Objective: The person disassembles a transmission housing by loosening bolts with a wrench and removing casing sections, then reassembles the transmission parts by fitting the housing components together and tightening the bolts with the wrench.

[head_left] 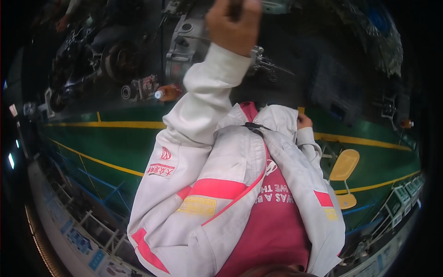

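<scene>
Far left, on the dark work surface: a round, disc-like metal part, poorly lit. Green floor with yellow lines runs below the surface edge. Next rightward, a small metal assembly with a ring-shaped end sits just beside a bottle; bottle tilted, white cap toward the left, contents orange-brown.

Light grey metal housing, with a round opening near its top, lies immediately left of the raised left hand and is the large part nearest to it. White left sleeve overlaps the housing's right side. Left hand: fingers curled, blurred, cut by the upper edge of view. A dark patch shows between the fingers; cannot tell whether this is a held object or a shadowed gap. Contact with the housing not discernible.

Just right of the left cuff: a metal fitting with a thin rod, rod pointing rightward. Right hand is low, near the surface edge, mostly hidden by the jacket; its grip cannot be determined. Farther right: dark boxy part, yellow chair on the floor, crumpled clear plastic sheeting.
</scene>
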### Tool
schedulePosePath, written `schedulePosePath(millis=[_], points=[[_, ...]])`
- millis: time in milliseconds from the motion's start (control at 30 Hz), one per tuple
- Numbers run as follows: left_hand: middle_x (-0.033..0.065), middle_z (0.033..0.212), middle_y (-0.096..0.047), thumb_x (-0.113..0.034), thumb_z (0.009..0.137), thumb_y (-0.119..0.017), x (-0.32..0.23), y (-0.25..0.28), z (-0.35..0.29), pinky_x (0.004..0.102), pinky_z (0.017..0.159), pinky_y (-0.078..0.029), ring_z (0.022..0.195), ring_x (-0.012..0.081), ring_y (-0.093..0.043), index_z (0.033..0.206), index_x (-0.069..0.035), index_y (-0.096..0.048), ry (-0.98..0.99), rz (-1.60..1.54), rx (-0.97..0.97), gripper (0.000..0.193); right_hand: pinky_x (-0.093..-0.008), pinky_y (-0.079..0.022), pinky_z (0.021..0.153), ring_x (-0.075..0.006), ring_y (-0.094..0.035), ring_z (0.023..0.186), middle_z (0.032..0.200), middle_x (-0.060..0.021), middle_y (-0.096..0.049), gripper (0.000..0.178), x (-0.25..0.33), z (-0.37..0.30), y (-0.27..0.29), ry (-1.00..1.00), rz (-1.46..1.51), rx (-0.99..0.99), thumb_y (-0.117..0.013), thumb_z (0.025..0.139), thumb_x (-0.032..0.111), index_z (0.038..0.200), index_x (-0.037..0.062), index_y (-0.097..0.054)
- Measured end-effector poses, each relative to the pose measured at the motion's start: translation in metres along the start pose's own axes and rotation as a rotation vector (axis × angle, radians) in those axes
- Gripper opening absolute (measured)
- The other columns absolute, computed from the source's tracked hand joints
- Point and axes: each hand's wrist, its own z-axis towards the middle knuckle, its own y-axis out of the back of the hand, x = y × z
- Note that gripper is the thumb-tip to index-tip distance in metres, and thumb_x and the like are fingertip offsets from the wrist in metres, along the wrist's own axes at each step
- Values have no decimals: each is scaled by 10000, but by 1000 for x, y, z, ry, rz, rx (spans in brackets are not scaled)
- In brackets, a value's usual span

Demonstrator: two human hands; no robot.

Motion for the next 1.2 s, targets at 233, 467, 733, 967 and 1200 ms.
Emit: schedulePosePath(millis=[233, 467, 733, 967, 1200], points=[[69, 1055, -540, -203, 714, -684, 34, 2, -38, 625, 1045, -91, 1169, 247, -439, 900, -109, -657, -586, 921, 152, 210, -410, -383, 1002, -301, -520, 1176, 1271, -180, -534, 469, 345, -55, 135, 1151, 684, -468, -676, 845, 274, 1214, 27, -524], [215, 1324, -306, -203, 657, -753, 29, 81, -40, 462, 1035, -314, 1216, 419, -316, 1276, -37, -394, -256, 483, 74, 735, -305, -349, 583, -129, -325, 525, 558, 13, -338, 501, 444, 10, 148, 1428, 768, 773, -304, 947, 549, 674, 143, -414], [197, 1244, -468, -318, 823, -611, 142, 239, -46, 473, 977, -360, 1160, 367, -427, 1246, -75, -474, 337, 476, -342, 507, -375, -393, 661, -172, -320, 548, 559, -11, -302, 397, 416, 78, 197, 811, 1083, -173, -418, 957, 343, 627, 140, -332], [196, 1258, -487, -355, 809, -625, 133, 212, -54, 471, 1001, -249, 1185, 367, -407, 1310, -57, -402, 296, 877, -160, 624, -325, -337, 576, -149, -335, 526, 537, -10, -316, 400, 435, -19, 148, 1314, 594, 434, -376, 975, 274, 598, 149, -323], [161, 1230, -496, -355, 775, -656, 136, 220, -56, 493, 977, -238, 1171, 353, -401, 1327, -95, -394, 221, 761, -92, 664, -311, -331, 594, -153, -269, 502, 531, -9, -247, 408, 452, -16, 164, 1219, 940, 713, -404, 956, 236, 585, 138, -266]])
